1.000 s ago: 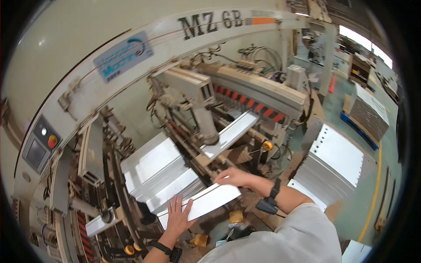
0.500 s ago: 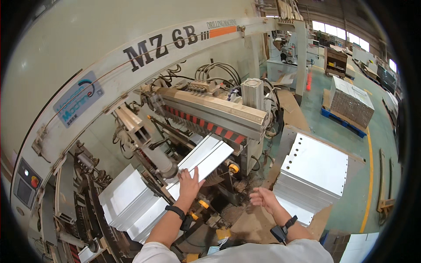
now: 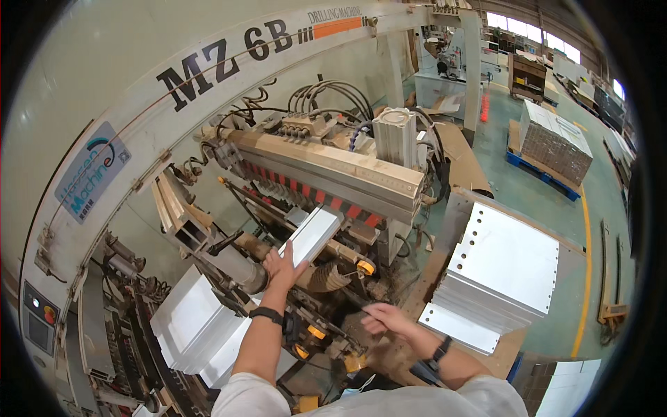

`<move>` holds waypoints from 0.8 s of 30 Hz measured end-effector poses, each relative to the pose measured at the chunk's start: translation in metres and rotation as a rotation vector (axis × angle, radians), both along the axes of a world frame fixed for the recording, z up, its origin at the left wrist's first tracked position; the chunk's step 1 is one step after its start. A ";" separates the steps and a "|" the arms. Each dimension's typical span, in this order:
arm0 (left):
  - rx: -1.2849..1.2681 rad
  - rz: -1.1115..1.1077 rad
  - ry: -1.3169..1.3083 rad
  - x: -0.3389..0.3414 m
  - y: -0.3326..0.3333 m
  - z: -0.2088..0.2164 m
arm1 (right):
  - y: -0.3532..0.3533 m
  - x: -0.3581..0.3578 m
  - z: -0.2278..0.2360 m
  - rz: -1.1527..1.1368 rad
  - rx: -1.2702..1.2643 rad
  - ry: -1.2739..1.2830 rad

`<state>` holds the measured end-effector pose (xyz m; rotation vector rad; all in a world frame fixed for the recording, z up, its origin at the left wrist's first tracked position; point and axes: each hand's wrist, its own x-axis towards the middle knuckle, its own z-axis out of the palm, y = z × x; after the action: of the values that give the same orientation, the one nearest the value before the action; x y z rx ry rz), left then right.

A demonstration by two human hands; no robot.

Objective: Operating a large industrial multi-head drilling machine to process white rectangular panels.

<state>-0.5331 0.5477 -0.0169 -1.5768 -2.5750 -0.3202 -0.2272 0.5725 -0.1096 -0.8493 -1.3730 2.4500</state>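
Observation:
A narrow white panel [image 3: 316, 231] lies slanted on the drilling machine, its far end close to the row of red-and-black parts. My left hand [image 3: 281, 270] rests on the near end of this panel with its fingers spread, beside a grey cylinder [image 3: 248, 271]. Lower and to the right, my right hand [image 3: 388, 320] hangs over the machine's near side. Its fingers are curled in, and no object shows in them. A dark bar [image 3: 353, 297] runs close to these fingertips; whether they touch is unclear.
Drilled white panels [image 3: 511, 254] are stacked to my right, with holes along their edges. Another stack of white panels [image 3: 186, 316] stands left of my left forearm. The machine's long beam [image 3: 326, 163] crosses ahead. Farther right, a panel stack [image 3: 556, 142] sits on a blue pallet.
The white surface under my left hand shows narrower and shorter now, as a single strip. My right hand has moved left, toward the machine. The whole view has shifted slightly.

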 end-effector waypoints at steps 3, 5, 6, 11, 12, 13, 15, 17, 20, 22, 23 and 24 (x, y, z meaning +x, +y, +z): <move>-0.082 0.052 -0.123 0.009 0.001 0.011 | 0.011 -0.078 0.011 0.001 -0.006 0.100; -0.043 0.069 -0.192 0.009 -0.004 0.000 | 0.010 -0.124 0.016 -0.160 -0.201 0.242; -0.025 0.027 -0.313 0.022 -0.008 0.007 | 0.011 -0.136 0.017 -0.277 -0.309 0.315; 0.041 0.015 -0.413 0.028 -0.014 0.002 | -0.004 -0.143 0.005 -0.472 -0.050 0.184; 0.047 0.114 -0.373 0.017 -0.019 0.001 | -0.008 -0.137 0.011 -0.434 0.078 0.078; 0.133 0.080 -0.463 -0.008 -0.022 -0.020 | -0.009 -0.130 0.014 -0.398 0.208 -0.027; 0.123 0.049 -0.254 -0.005 -0.019 -0.026 | -0.001 -0.078 0.007 -0.377 0.262 -0.055; 0.121 0.000 -0.163 -0.017 -0.017 -0.034 | 0.009 -0.007 -0.005 -0.306 0.313 -0.057; 0.037 -0.013 -0.080 -0.017 -0.006 -0.034 | 0.009 0.099 -0.009 -0.386 0.016 -0.014; 0.028 0.005 -0.024 -0.019 0.006 -0.034 | -0.009 0.148 0.010 -0.391 0.213 -0.070; -0.013 0.010 -0.025 -0.017 0.010 -0.035 | -0.010 0.172 0.012 -0.342 0.288 -0.118; 0.026 -0.019 0.008 -0.016 0.011 -0.039 | -0.019 0.194 0.010 -0.282 0.348 -0.171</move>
<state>-0.5495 0.5591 -0.0556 -1.5918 -2.5405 -0.3477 -0.0330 0.5533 -0.0993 -1.0946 -1.5539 1.8952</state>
